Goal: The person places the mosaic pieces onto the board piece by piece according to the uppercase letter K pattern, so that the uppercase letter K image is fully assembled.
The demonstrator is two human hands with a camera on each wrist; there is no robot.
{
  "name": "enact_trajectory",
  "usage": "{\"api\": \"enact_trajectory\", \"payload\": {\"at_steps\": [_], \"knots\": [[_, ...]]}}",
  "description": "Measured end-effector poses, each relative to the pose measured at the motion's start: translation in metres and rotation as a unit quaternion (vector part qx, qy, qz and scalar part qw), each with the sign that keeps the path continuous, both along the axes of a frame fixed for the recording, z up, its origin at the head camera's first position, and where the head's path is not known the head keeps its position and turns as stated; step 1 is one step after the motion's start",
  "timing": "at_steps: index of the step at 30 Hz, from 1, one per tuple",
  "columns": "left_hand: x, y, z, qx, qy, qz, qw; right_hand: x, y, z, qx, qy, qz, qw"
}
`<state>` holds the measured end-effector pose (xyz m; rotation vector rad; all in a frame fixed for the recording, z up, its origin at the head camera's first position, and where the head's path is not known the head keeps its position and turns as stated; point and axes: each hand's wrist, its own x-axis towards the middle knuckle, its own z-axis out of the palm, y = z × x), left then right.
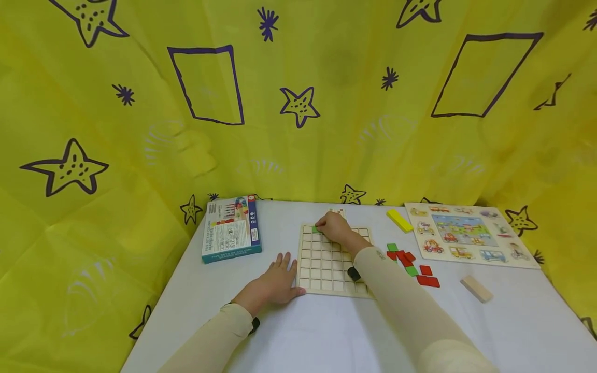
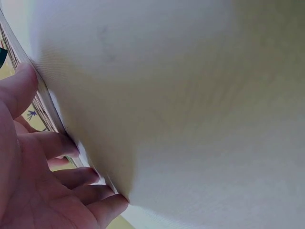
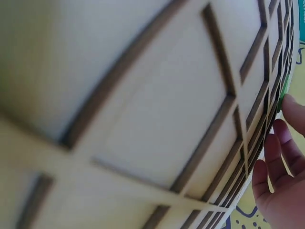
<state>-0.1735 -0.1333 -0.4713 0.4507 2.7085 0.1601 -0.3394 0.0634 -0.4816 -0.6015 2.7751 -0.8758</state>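
Nearest to us, our left hand (image 1: 275,282) lies flat on the white table (image 1: 289,336), fingers straight and spread, fingertips against the near-left edge of the wooden grid board (image 1: 326,269). The left wrist view agrees: straight fingers (image 2: 62,145) touching the board's rim, holding nothing. It reads as a bracing hand.

Our right arm crosses over the board's right half. Our right hand (image 1: 337,228) sits at the board's far edge, fingers bent down onto a green tile (image 1: 316,229) at the far-left corner region of the grid. Whether the fingertips pinch the tile or only press it, we cannot tell; the right wrist view shows only fingertips (image 3: 276,157) beside the grid cells and a sliver of green.

Key relation: the green tile lies just left of the right fingertips, far across the board from the left hand. The right hand is clearly the nearer one. The tile is too small to judge its long axis.

Right of the right forearm, loose red and green tiles (image 1: 410,264) lie scattered on the table, with a plain wooden block (image 1: 475,288) beyond them to the right. Farther off: a yellow block (image 1: 399,220), a vehicle picture puzzle (image 1: 466,233), and, beyond the left hand, a game box (image 1: 230,228). A yellow patterned cloth (image 1: 298,103) backs everything.
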Motion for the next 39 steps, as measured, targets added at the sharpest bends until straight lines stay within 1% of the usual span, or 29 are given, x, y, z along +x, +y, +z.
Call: {"api": "enact_trajectory", "payload": {"at_steps": [4, 8, 12, 15, 18, 22, 27, 31, 37, 39], "knots": [[0.0, 0.0, -0.001, 0.003, -0.002, 0.001, 1.0, 0.004, 0.01, 0.005, -0.038, -0.017, 0.006, 0.999], [0.002, 0.001, -0.003, 0.002, -0.003, 0.0, 1.0, 0.01, 0.026, 0.016, -0.078, -0.033, -0.003, 0.996], [0.004, 0.0, -0.004, 0.011, -0.004, 0.0, 0.9999, 0.016, 0.05, 0.031, -0.083, -0.018, -0.012, 0.996], [0.006, -0.001, -0.003, 0.018, -0.003, -0.001, 0.9998, 0.02, 0.074, 0.041, -0.078, -0.019, -0.023, 0.996], [0.006, -0.002, -0.004, 0.019, -0.002, 0.001, 0.9998, 0.023, 0.102, 0.046, -0.069, -0.017, -0.036, 0.997], [0.005, -0.005, -0.007, 0.017, -0.002, 0.005, 0.9998, 0.027, 0.134, 0.046, -0.051, -0.005, -0.051, 0.997], [0.002, -0.006, -0.009, 0.019, 0.0, 0.009, 0.9998, 0.033, 0.164, 0.041, -0.033, -0.017, -0.07, 0.997], [0.0, -0.007, -0.011, 0.017, 0.004, 0.003, 0.9998, 0.039, 0.179, 0.032, -0.016, -0.033, -0.079, 0.996], [0.0, -0.004, -0.01, 0.019, 0.006, -0.003, 0.9998, 0.048, 0.192, 0.018, -0.01, -0.083, -0.087, 0.993], [-0.001, -0.003, -0.009, 0.016, 0.009, -0.008, 0.9998, 0.051, 0.195, 0.015, -0.009, -0.093, -0.088, 0.992]]}}
